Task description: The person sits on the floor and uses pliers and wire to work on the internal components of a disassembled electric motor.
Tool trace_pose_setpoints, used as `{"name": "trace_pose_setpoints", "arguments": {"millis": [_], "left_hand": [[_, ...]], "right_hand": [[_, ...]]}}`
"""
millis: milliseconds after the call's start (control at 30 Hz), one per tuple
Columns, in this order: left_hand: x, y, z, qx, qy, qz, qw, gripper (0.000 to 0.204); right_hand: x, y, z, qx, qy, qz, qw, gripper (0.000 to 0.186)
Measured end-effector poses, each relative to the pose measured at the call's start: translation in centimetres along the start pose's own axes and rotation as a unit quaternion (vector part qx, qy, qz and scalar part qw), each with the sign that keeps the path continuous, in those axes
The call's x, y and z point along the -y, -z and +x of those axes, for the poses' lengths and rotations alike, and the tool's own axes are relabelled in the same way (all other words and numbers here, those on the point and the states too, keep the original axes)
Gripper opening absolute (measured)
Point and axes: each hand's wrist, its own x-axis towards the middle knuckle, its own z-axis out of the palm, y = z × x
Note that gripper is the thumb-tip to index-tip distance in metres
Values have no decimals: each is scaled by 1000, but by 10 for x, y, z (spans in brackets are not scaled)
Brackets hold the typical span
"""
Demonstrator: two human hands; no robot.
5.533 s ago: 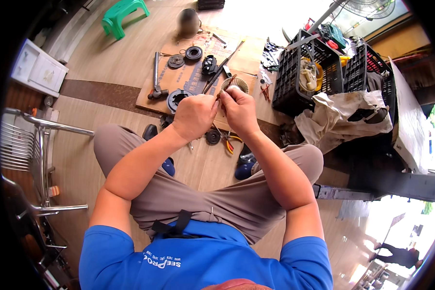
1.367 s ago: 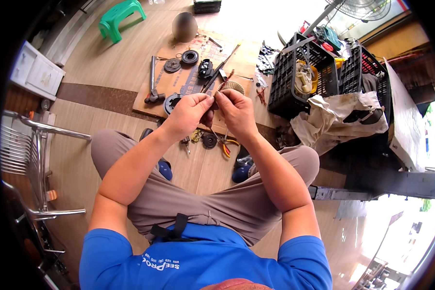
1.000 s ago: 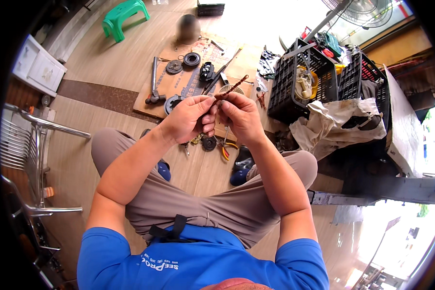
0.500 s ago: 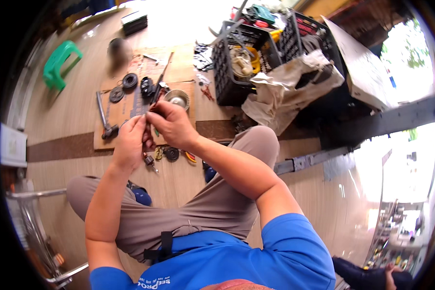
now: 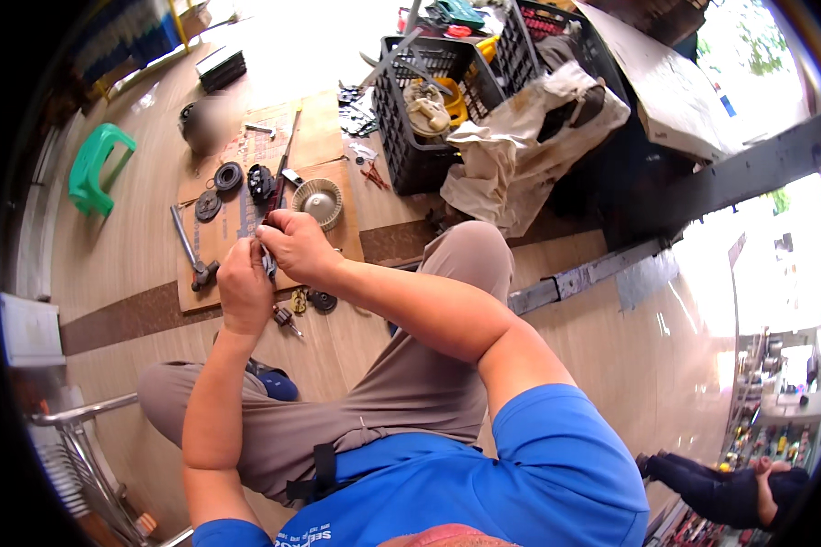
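Observation:
Over the cardboard's near edge, my left hand [image 5: 246,284] is closed with its fingers pinched. My right hand [image 5: 301,248] is closed too, its fingertips meeting the left ones. A small greyish piece [image 5: 269,264] shows between them, too hidden to name. A long thin tool [image 5: 287,150] with a dark reddish handle extends from beside my right fingers; whether I hold it is unclear. Close by are a metal fan wheel [image 5: 318,202], a black motor part [image 5: 261,183], a black ring [image 5: 228,177] and a dark disc [image 5: 208,206]. A motor armature [image 5: 287,321] lies on the floor below my hands.
A hammer [image 5: 192,246] rests on the cardboard [image 5: 328,118] at left. Black crates [image 5: 397,155] with tools and a draped cloth [image 5: 520,155] stand at right. A green stool [image 5: 91,173] is at far left. Another person [image 5: 721,488] is at lower right.
The view has shifted, moving the cardboard and crates leftward. My hands remain together, with the fingers now closer and lower. Red-handled pliers by my right forearm are no longer visible.

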Motion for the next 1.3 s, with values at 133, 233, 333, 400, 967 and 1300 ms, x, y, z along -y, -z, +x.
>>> {"name": "trace_pose_setpoints", "arguments": {"millis": [133, 233, 333, 400, 967, 1300], "left_hand": [[26, 9, 1, 146, 247, -290, 913, 31], [24, 14, 3, 189, 318, -455, 810, 25], [16, 14, 2, 222, 348, -526, 744, 29], [1, 16, 3, 204, 354, -546, 732, 28], [9, 18, 3, 167, -14, 34, 985, 18], [6, 32, 8, 192, 68, -155, 967, 22]], "right_hand": [[0, 6, 4, 72, -59, 93, 991, 22], [13, 13, -1, 106, -85, 174, 975, 19], [12, 14, -4, 93, -79, 241, 963, 18], [19, 17, -6, 92, -87, 232, 964, 19], [7, 8, -1, 49, -72, 54, 995, 24], [0, 35, 5, 98, -150, 280, 943, 31]]}}
